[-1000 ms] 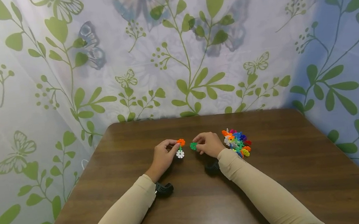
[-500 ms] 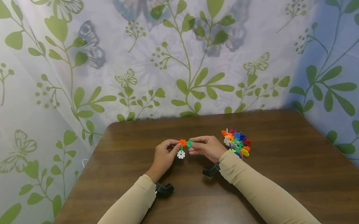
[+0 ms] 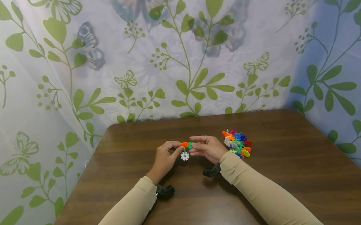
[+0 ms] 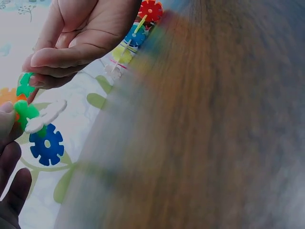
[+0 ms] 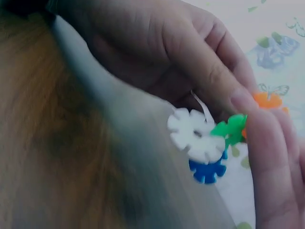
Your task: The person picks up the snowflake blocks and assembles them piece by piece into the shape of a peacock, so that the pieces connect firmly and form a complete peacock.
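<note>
My left hand (image 3: 166,156) pinches an orange snowflake building disc (image 3: 184,145) between thumb and fingers, above the table. From it hangs a small chain: a green disc (image 5: 232,129), a white disc (image 3: 185,156) and a blue disc (image 4: 46,144). Facing it, my right hand (image 3: 210,149) pinches another green disc (image 3: 190,145) by its edge. That disc touches the rim of the orange one; whether their slots interlock cannot be made out. In the right wrist view, right-hand fingers (image 5: 272,162) hide most of the joint.
A pile of loose, mixed-colour discs (image 3: 237,144) lies on the brown wooden table (image 3: 197,206), just right of my right hand. Behind the table's far edge hangs a leaf-patterned curtain (image 3: 150,75). A black strap device sits under each wrist.
My right hand has moved left and brought its green disc from apart to contact with the orange one. The left hand's linked discs have shifted slightly right.
</note>
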Motion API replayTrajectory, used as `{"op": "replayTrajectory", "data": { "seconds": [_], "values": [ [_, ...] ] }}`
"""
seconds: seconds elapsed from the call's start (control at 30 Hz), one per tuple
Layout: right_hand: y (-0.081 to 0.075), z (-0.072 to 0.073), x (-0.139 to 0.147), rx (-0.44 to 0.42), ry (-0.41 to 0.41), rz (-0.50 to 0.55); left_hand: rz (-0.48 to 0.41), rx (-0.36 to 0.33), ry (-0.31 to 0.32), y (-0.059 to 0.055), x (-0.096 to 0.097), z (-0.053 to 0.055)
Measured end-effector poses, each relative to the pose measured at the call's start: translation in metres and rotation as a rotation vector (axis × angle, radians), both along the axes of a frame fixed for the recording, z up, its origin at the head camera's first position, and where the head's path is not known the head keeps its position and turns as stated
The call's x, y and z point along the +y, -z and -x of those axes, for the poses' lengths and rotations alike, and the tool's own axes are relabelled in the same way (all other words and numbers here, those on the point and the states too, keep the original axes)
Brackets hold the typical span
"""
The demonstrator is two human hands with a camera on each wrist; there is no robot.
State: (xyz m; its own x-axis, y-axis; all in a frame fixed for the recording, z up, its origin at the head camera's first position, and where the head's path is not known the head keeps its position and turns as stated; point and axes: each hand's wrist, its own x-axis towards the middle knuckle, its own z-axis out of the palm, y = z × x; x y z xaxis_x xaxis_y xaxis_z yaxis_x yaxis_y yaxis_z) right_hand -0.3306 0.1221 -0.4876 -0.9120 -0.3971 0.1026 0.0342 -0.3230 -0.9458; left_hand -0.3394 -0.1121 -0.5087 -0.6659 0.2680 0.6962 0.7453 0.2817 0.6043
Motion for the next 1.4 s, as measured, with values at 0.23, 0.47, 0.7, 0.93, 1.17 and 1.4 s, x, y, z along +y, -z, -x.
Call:
{"op": "replayTrajectory", "data": {
  "seconds": [0.23, 0.47, 0.7, 0.93, 1.17, 1.4],
  "values": [
    [0.002, 0.0, 0.005, 0.1, -0.003, -0.082, -0.046, -0.045, 0.008, 0.002, 0.003, 0.0],
    [0.004, -0.002, 0.004, 0.15, -0.002, -0.095, -0.07, -0.019, 0.003, 0.003, 0.008, -0.002],
    [0.005, -0.003, 0.001, 0.139, 0.014, -0.076, -0.031, 0.01, 0.005, 0.0, 0.005, -0.002],
    [0.003, -0.005, 0.004, 0.162, 0.029, -0.149, -0.04, -0.081, 0.019, -0.002, 0.005, -0.004],
    [-0.001, -0.012, 0.011, 0.204, 0.044, -0.347, -0.096, -0.232, 0.014, 0.003, 0.004, -0.002],
    [-0.014, -0.028, 0.034, 0.289, 0.051, -0.543, -0.105, -0.233, -0.006, 0.002, 0.005, -0.003]
  ]
}}
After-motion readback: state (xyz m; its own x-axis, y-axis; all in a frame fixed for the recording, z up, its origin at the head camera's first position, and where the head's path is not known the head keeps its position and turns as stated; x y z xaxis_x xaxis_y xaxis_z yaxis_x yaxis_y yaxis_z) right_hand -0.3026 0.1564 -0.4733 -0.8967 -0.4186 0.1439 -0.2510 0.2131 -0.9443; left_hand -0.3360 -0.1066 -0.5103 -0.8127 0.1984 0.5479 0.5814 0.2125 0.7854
